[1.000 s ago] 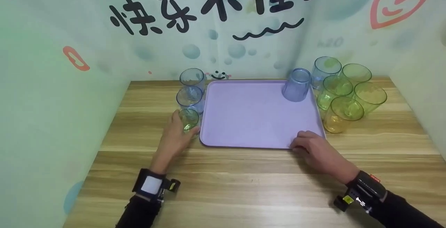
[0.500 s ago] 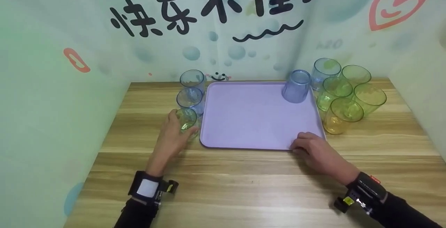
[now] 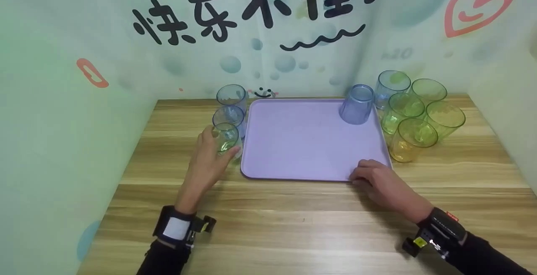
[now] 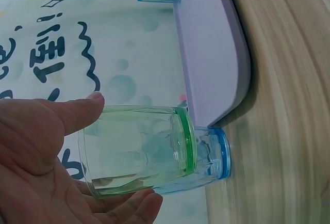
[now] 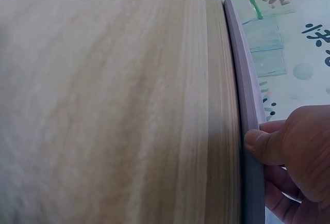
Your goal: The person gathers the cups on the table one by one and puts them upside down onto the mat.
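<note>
My left hand [image 3: 208,157] grips a green drinking glass [image 4: 139,152] around its sides, thumb on one side and fingers on the other. The glass is upright in the head view, left of the lilac tray [image 3: 302,140]; in the left wrist view its base looks raised off the table. Just behind it stand two blue glasses [image 3: 228,117], the nearer one partly hidden. With thumb and fingers my right hand [image 3: 384,182] pinches the tray's front rim [image 5: 251,105] near the right corner. Upside down on the tray's back right corner sits another blue glass [image 3: 356,107].
Right of the tray stands a cluster of upright glasses: a blue one [image 3: 392,88], several green ones [image 3: 405,107] and a yellow-orange one [image 3: 413,140]. A printed cloth backdrop [image 3: 268,65] rises behind the wooden table [image 3: 293,224].
My left hand first shifted slightly left with the green glass, then raised it, towards the blue glasses behind. My right hand stays on the tray rim.
</note>
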Demonstrator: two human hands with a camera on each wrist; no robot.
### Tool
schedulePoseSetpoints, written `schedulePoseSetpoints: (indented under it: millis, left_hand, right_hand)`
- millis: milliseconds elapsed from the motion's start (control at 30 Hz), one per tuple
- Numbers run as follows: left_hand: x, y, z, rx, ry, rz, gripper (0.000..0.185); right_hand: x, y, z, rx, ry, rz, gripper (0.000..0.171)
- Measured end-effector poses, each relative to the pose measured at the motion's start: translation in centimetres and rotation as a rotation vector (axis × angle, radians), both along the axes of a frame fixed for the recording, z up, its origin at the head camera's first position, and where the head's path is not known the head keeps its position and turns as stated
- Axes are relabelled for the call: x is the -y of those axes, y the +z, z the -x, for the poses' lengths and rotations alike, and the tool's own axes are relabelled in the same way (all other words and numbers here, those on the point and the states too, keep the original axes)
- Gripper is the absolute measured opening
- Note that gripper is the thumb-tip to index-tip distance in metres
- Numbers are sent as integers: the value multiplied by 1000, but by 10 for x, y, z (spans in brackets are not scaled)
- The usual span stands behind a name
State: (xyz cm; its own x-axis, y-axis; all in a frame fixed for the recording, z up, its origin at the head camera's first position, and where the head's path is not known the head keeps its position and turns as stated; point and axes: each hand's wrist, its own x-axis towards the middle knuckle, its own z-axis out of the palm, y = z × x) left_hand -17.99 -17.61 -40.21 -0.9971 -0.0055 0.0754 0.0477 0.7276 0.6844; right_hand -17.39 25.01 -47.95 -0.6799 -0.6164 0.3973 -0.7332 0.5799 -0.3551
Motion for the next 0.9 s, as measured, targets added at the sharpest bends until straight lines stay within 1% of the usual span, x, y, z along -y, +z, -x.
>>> schedulePoseSetpoints:
  millis: [200,300,433,500,600,900]
  left_hand:
    - [-4,3,0,-19,4,-35,89]
    - [-7,6,-1,0,9,-59,90]
    - [-12,9,-2,46,21,-96,91]
    - [-15,11,-3,53,17,-121,91]
    - [-19,12,-4,45,-4,-163,90]
    - [-34,13,-10,21,-69,-234,85]
  right_hand:
    - [0,0,0,-3,6,6,27]
    - [0,1,-1,5,6,7,28]
    - [-1,2,-1,19,2,6,29]
    - [-1,2,-1,21,3,4,30]
    - [-1,2,-1,22,2,5,30]
    - [0,3,-1,48,-2,14,27]
